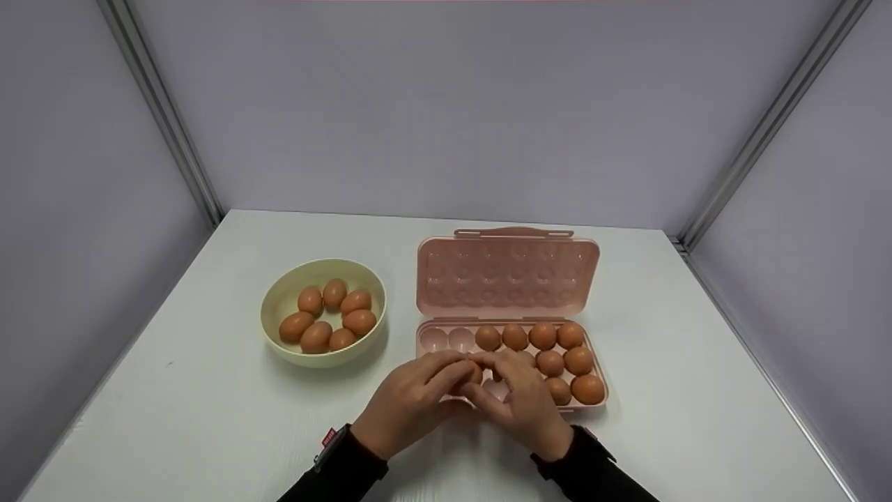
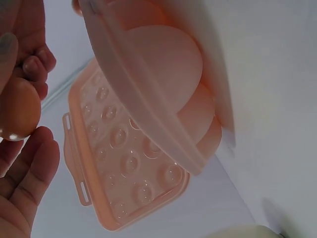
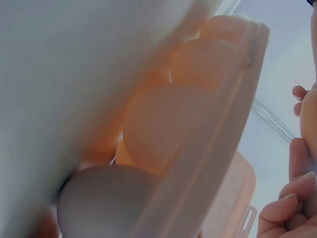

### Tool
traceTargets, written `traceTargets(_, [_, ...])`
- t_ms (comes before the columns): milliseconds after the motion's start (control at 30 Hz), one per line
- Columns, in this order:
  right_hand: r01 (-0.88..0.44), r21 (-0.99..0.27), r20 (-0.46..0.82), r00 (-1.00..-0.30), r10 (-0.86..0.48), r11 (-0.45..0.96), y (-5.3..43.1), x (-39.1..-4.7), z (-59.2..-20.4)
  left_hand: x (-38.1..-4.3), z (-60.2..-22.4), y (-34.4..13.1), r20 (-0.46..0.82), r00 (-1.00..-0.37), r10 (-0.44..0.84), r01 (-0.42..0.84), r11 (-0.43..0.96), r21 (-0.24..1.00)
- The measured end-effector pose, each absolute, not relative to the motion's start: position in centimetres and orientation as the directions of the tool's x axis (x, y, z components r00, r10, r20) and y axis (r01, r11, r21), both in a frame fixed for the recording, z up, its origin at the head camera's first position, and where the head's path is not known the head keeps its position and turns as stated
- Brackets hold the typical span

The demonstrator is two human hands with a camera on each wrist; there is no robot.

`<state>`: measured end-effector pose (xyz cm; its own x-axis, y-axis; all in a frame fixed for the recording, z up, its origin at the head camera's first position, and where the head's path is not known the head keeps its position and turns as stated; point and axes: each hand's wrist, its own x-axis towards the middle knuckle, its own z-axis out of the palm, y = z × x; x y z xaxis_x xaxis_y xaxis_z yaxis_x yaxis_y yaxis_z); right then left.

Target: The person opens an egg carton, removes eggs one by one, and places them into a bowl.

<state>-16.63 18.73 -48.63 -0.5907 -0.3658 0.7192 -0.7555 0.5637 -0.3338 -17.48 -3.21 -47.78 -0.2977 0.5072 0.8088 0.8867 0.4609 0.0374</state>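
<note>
Between the fingertips of both hands is a brown egg (image 1: pixel 475 374), held over the front left part of a pink egg carton (image 1: pixel 601 390). My left hand (image 1: pixel 412 394) grips the egg from the left with thumb and fingers. From the other side my right hand (image 1: pixel 521 403) pinches it too. Both wrist views show the egg (image 2: pixel 21 110) between fingers, cut off at the frame edge. Several brown eggs (image 1: pixel 550 363) sit in the carton's right part. Bare cups (image 1: pixel 460 339) show at its back left, and the hands hide some cups.
The carton's lid (image 1: pixel 507 279) stands open behind the base. To the left is a pale yellow bowl (image 1: pixel 272 324) with several brown eggs (image 1: pixel 316 337) in it. Everything stands on a white table (image 1: pixel 209 404) with grey walls (image 1: pixel 446 111) around it.
</note>
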Motion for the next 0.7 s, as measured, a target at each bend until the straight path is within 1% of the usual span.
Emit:
traceTargets(133, [-0.752, -0.355, 0.702, -0.607, -0.373, 0.556, 18.7, -16.45, -48.56, -17.51, -47.76, -2.93, 0.817, -0.29, 0.499, 0.883, 0.469, 0.026])
traceTargets(433, [-0.75, -0.357, 0.691, -0.613, -0.383, 0.556, 18.73, -16.42, -48.59, -17.61, -48.02, -3.03, 0.821, -0.295, 0.489, 0.877, 0.479, 0.03])
traceTargets(567, [-0.748, -0.334, 0.702, -0.603, -0.378, 0.573, 18.78, -16.52, -48.61, -17.73, -48.0, -3.21, 0.823, -0.298, 0.484, 0.872, 0.489, 0.027])
traceTargets(700, [-0.754, -0.305, 0.731, -0.576, -0.365, 0.582, 18.8, -16.7, -48.66, -17.98, -47.79, -3.56, 0.834, -0.3, 0.463, 0.864, 0.502, 0.032])
